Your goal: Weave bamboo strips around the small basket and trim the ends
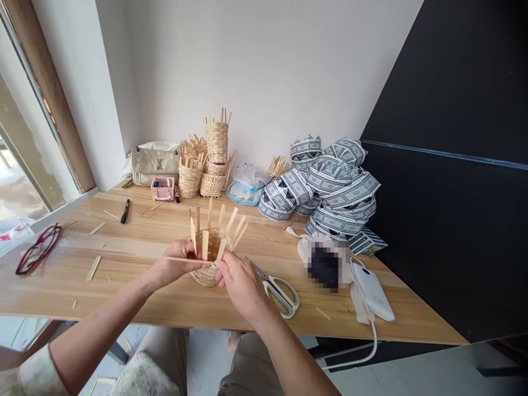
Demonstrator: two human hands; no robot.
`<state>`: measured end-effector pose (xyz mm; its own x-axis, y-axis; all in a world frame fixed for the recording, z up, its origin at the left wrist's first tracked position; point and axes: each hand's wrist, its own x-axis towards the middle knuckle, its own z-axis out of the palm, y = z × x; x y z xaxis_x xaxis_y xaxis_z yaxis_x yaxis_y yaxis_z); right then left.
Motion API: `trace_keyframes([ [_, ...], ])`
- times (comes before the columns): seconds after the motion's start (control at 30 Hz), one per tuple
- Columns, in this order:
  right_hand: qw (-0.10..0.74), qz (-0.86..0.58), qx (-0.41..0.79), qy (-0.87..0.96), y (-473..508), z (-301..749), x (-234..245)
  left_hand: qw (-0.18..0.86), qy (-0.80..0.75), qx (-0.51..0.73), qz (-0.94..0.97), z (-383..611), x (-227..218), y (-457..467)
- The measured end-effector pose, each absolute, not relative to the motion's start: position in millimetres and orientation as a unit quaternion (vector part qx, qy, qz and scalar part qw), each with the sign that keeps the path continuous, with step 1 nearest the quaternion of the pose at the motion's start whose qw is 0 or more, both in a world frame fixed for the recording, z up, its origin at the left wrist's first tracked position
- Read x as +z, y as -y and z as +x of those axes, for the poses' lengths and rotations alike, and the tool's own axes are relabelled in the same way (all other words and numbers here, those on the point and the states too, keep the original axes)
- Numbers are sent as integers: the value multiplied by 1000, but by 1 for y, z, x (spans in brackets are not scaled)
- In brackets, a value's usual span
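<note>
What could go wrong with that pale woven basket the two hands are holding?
1. The long, thin, pale wooden strip across the small round basket of woven pale wood might snap or slip if the left hand and right hand bend it too sharply.
2. The flat, pale wooden uprights stick up around the rim and may poke a hand.
3. The metal scissors with pale handles lie beside the right hand, which might bump them.

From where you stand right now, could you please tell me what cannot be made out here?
In the head view:
Woven basket: part of its front rim, behind the right hand.
Left hand: some fingertips, behind the basket.
Scissors: part of the blades, behind the right hand.
Dark object: blurred into squares.
White device: markings too small to read.
</note>
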<state>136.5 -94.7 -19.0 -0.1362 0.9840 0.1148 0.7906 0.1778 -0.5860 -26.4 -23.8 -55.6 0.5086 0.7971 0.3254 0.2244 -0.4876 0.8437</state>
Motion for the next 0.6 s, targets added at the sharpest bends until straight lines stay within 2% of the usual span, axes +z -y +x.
trace_keyframes([
  [0.2, 293, -596, 180, 725, 99, 135, -24, 455, -300, 364, 755, -27, -52, 23],
  [0.4, 320, -593, 209, 709, 100, 135, -28, 457, -299, 375, 749, -28, -55, 20],
  [0.5, 301, -593, 185, 723, 100, 137, -31, 438, -314, 381, 751, -28, -58, 21],
  [0.6, 247, -611, 156, 736, 99, 137, -32, 415, -315, 393, 758, -27, -60, 22],
])
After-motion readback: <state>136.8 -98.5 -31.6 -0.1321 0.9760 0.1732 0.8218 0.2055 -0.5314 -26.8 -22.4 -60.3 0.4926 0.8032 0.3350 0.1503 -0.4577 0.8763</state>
